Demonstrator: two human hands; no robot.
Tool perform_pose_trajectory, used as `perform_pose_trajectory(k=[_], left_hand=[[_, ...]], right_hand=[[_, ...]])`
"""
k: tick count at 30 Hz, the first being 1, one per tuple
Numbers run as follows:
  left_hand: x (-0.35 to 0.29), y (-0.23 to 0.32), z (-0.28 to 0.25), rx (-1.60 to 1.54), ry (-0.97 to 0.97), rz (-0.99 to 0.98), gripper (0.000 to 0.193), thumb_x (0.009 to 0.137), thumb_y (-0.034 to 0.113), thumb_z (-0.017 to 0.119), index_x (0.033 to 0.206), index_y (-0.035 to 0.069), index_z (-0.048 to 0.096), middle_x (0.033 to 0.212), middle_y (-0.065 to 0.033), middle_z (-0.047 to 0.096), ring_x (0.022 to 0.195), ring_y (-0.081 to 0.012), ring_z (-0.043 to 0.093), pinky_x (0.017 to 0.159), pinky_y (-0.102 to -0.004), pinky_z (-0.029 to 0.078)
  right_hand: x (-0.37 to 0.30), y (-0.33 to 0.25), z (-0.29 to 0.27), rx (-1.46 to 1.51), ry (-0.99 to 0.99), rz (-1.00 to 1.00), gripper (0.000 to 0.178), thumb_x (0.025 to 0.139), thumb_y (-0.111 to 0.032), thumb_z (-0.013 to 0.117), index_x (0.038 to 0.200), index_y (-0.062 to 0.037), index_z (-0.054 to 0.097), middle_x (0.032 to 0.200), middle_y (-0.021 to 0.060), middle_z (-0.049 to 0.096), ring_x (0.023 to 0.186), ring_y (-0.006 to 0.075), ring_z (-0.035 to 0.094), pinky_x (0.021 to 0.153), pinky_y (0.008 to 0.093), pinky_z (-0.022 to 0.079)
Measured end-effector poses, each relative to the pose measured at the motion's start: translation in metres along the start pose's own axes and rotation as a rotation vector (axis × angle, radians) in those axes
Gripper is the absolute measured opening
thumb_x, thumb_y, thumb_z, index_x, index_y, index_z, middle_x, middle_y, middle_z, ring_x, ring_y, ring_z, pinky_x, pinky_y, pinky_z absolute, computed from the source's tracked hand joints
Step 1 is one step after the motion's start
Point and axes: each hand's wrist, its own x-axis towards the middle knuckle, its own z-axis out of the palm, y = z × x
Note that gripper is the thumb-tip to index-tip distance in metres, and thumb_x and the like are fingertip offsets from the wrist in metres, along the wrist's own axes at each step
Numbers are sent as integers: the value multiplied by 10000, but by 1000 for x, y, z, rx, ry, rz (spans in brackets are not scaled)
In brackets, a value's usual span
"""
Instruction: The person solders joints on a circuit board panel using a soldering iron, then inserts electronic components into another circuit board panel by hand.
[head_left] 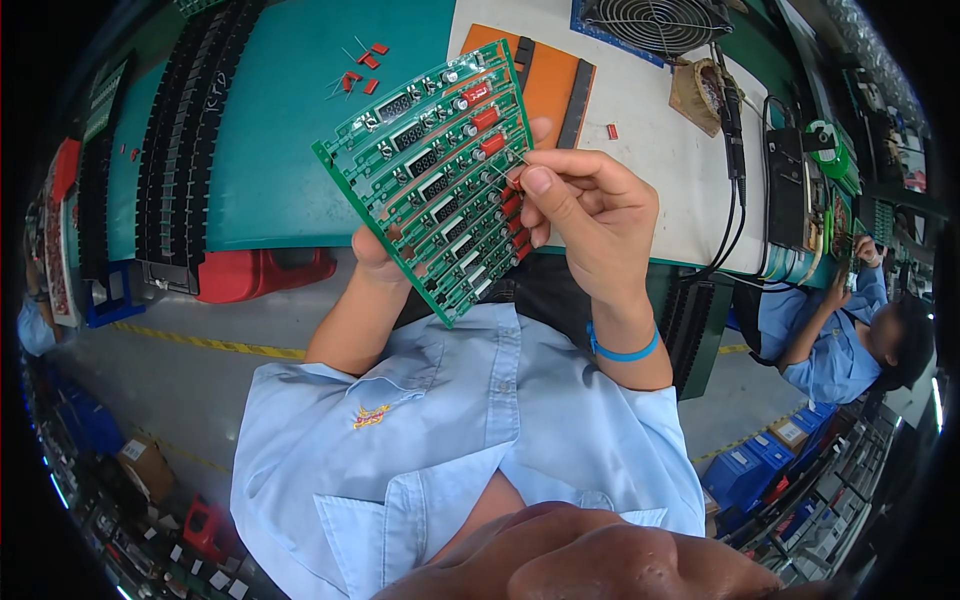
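Note:
My left hand (pixel 374 252) grips a green circuit board panel (pixel 385 225) at its near left side, most of the fingers hidden behind it. The panel is tilted above the table edge and carries repeated strips with black digit displays and a column of red box-shaped capacitors (pixel 491 145). At the panel's right edge, my right hand (pixel 585 205) pinches a small red capacitor (pixel 516 181) between thumb and forefinger. Its thin wire leads point toward the board; whether they enter holes I cannot tell. Several loose red capacitors (pixel 369 62) lie on the green mat beyond the panel.
Black slotted racks (pixel 185 130) stand at left on the green mat (pixel 285 130). An orange board (pixel 550 90), a fan (pixel 660 25), a brown pouch (pixel 695 97) and black cables (pixel 735 130) are at the far right. A red stool (pixel 260 275) sits below; a co-worker (pixel 835 335) works at right.

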Motion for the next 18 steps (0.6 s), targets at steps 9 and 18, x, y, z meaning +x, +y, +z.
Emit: perform_pose_trajectory(k=[9, 18], left_hand=[[-1, 6, 6, 109, 72, -53, 1317, 598, 747, 844, 1655, 265, 222, 1668, -172, 321, 1164, -301, 606, 865, -498, 564], [1, 0, 2, 16, 4, -7, 1305, 604, 744, 839, 1655, 287, 216, 1671, -175, 312, 1185, -315, 601, 860, -500, 569]], right_hand=[[-4, 3, 1, 18, 32, -16, 125, 940, -9, 737, 1049, 48, 716, 862, 112, 749, 626, 94, 634, 541, 183, 536], [-3, 4, 1, 50, 35, -17, 117, 943, -13, 735, 1041, 47, 715, 867, 113, 750, 617, 92, 628, 536, 181, 529]])
